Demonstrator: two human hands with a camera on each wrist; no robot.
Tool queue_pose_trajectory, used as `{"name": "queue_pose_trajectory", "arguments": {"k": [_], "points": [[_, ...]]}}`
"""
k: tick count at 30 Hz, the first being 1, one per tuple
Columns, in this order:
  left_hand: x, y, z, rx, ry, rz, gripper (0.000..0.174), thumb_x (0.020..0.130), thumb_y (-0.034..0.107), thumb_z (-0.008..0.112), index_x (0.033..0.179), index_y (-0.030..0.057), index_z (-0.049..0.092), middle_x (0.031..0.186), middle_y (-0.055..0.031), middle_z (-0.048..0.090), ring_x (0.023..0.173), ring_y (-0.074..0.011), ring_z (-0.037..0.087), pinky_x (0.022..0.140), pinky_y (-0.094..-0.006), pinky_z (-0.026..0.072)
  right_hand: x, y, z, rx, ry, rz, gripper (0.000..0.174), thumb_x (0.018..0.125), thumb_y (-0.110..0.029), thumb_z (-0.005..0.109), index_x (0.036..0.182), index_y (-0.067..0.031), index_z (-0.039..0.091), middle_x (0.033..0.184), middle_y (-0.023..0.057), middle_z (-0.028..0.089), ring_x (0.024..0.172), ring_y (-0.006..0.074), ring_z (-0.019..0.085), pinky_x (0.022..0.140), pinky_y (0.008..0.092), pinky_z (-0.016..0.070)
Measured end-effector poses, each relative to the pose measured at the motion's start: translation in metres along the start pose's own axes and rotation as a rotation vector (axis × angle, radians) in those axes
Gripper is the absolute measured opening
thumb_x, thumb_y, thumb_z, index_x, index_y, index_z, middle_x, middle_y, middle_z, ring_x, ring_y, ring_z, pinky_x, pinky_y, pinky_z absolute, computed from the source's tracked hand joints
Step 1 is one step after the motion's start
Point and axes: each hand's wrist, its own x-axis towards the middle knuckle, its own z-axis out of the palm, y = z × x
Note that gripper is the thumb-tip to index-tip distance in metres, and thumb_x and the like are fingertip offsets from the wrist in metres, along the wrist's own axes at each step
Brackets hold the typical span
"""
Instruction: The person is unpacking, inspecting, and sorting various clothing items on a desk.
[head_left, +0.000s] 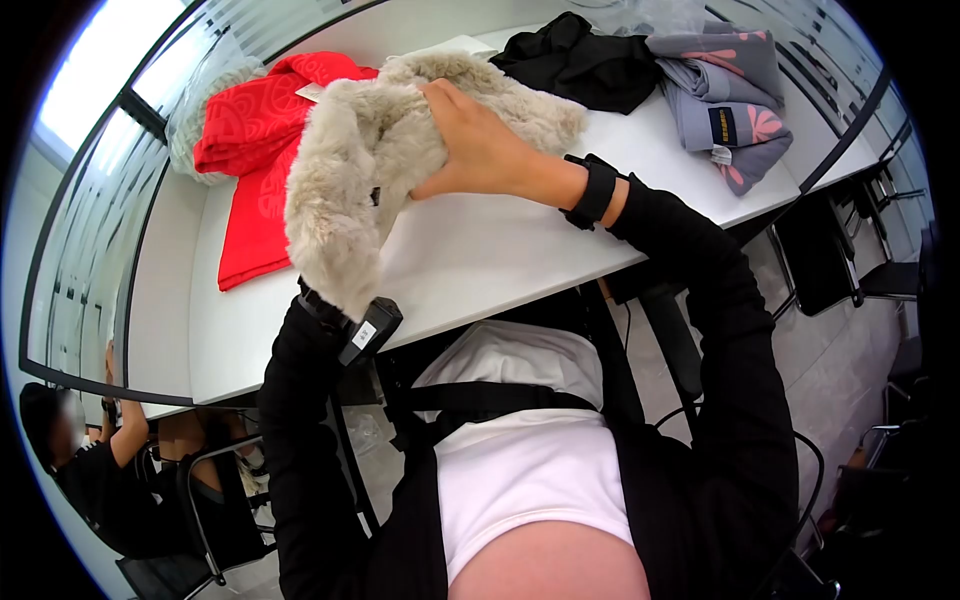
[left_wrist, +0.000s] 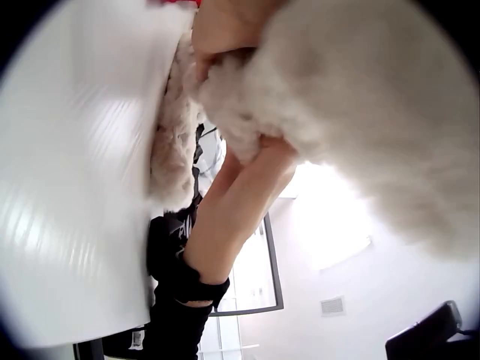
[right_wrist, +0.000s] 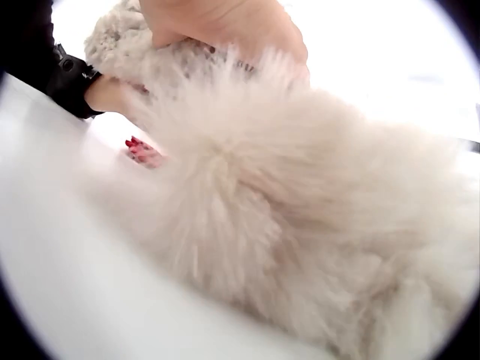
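A beige, fluffy fur cloth [head_left: 335, 170] is lifted over the white table, and part of it lies on the top toward the back. A small dark tag shows on its near side. My right hand [head_left: 480, 145] grips the fur from the right, thumb below and fingers over the top. In the head view the fur hides my left hand; only its black wrist strap shows under the hanging end. The left wrist view has my left hand [left_wrist: 232, 22] holding a fold of the fur, opposite the right hand [left_wrist: 240, 187].
Red patterned cloth [head_left: 250, 215] lies at the left, beside a clear plastic bag [head_left: 190, 135]. At the back are black cloth [head_left: 580, 60] and a folded grey cloth with pink flowers [head_left: 740, 110]. Glass partitions border the white table [head_left: 480, 260]. Another person [head_left: 100, 480] sits at lower left.
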Motion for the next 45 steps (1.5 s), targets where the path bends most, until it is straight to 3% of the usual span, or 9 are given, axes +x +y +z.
{"name": "queue_pose_trajectory", "arguments": {"k": [7, 11, 16, 23, 27, 35, 38, 42, 45], "points": [[0.022, -0.011, -0.003, 0.093, 0.274, 0.066, 0.029, 0.091, 0.020, 0.043, 0.112, 0.0014, 0.041, 0.108, -0.0080, 0.048, 0.100, -0.0143, 0.047, 0.086, -0.0264, 0.0390, 0.014, 0.032, -0.018, -0.161, 0.185, -0.119, 0.064, 0.058, -0.001, 0.068, 0.116, -0.0001, 0.041, 0.109, 0.0180, 0.050, 0.100, 0.0343, 0.050, 0.085, 0.0364, 0.0419], [0.026, -0.002, -0.015, 0.611, 0.324, 0.330, 0.023, 0.090, 0.015, 0.046, 0.109, 0.0017, 0.043, 0.108, -0.0086, 0.047, 0.101, -0.0133, 0.045, 0.088, -0.0270, 0.0365, 0.015, 0.043, -0.030, -0.325, 0.144, -0.236, 0.060, 0.057, -0.001, 0.068, 0.112, -0.0010, 0.043, 0.104, 0.0144, 0.052, 0.096, 0.0330, 0.051, 0.080, 0.0366, 0.0434], [0.026, -0.009, -0.011, 1.294, 0.131, 0.529, 0.056, 0.069, 0.013, 0.068, 0.117, 0.0015, 0.043, 0.112, -0.0133, 0.049, 0.107, -0.0253, 0.047, 0.090, -0.0304, 0.0371, 0.013, 0.036, -0.022, -0.396, 0.043, -0.370, 0.056, 0.059, -0.005, 0.070, 0.109, -0.0031, 0.045, 0.100, 0.0125, 0.054, 0.093, 0.0308, 0.053, 0.076, 0.0362, 0.0444], [0.035, -0.006, -0.053, 1.102, 0.104, 0.172, 0.040, 0.067, 0.006, 0.064, 0.105, 0.0066, 0.052, 0.090, -0.0149, 0.061, 0.085, -0.0233, 0.061, 0.074, -0.0295, 0.0455, 0.012, 0.030, -0.019, 0.055, -0.067, -0.177, 0.051, 0.065, -0.010, 0.069, 0.109, -0.0043, 0.044, 0.084, 0.0151, 0.059, 0.078, 0.0333, 0.057, 0.072, 0.0352, 0.0443], [0.042, -0.010, -0.064, 1.173, 0.119, 0.275, 0.036, 0.068, 0.008, 0.064, 0.102, 0.0068, 0.052, 0.086, -0.0136, 0.061, 0.082, -0.0237, 0.061, 0.073, -0.0287, 0.0452, 0.020, 0.037, -0.020, 0.069, 0.029, -0.170, 0.035, 0.070, -0.008, 0.063, 0.102, -0.0034, 0.050, 0.088, 0.0129, 0.058, 0.081, 0.0244, 0.058, 0.072, 0.0292, 0.0443], [0.051, -0.006, -0.081, 0.950, 0.003, 0.389, 0.038, 0.070, 0.002, 0.060, 0.107, 0.0036, 0.052, 0.090, -0.0066, 0.059, 0.086, -0.0107, 0.054, 0.079, -0.0242, 0.0413, 0.018, 0.035, -0.035, 1.039, -0.251, 0.284, 0.027, 0.080, -0.003, 0.051, 0.107, 0.0015, 0.053, 0.100, 0.0035, 0.058, 0.092, 0.0108, 0.055, 0.080, 0.0219, 0.0428], [0.052, -0.008, -0.081, 0.746, -0.060, 0.276, 0.035, 0.071, 0.000, 0.058, 0.106, 0.0003, 0.052, 0.096, -0.0061, 0.057, 0.093, -0.0129, 0.052, 0.083, -0.0248, 0.0394, 0.019, 0.038, -0.039, 0.938, -0.304, 0.322, 0.034, 0.075, -0.004, 0.051, 0.108, 0.0016, 0.053, 0.102, 0.0043, 0.058, 0.093, 0.0108, 0.054, 0.080, 0.0221, 0.0424], [0.047, -0.011, -0.079, 1.106, 0.096, 0.348, 0.029, 0.070, 0.002, 0.063, 0.098, 0.0022, 0.054, 0.098, -0.0059, 0.055, 0.091, -0.0181, 0.053, 0.078, -0.0281, 0.0424, 0.018, 0.035, -0.034, 0.613, -0.305, 0.272, 0.035, 0.071, -0.007, 0.053, 0.105, 0.0013, 0.055, 0.095, 0.0028, 0.058, 0.087, 0.0092, 0.053, 0.075, 0.0210, 0.0416], [0.039, 0.018, -0.039, 1.062, 0.040, 0.572, 0.029, 0.069, 0.006, 0.066, 0.096, 0.0040, 0.055, 0.101, -0.0058, 0.054, 0.090, -0.0200, 0.052, 0.077, -0.0299, 0.0427, 0.019, 0.028, -0.029, 0.519, -0.196, 0.389, 0.032, 0.071, -0.015, 0.057, 0.099, 0.0000, 0.057, 0.087, 0.0017, 0.058, 0.079, 0.0078, 0.051, 0.069, 0.0212, 0.0414]]}}
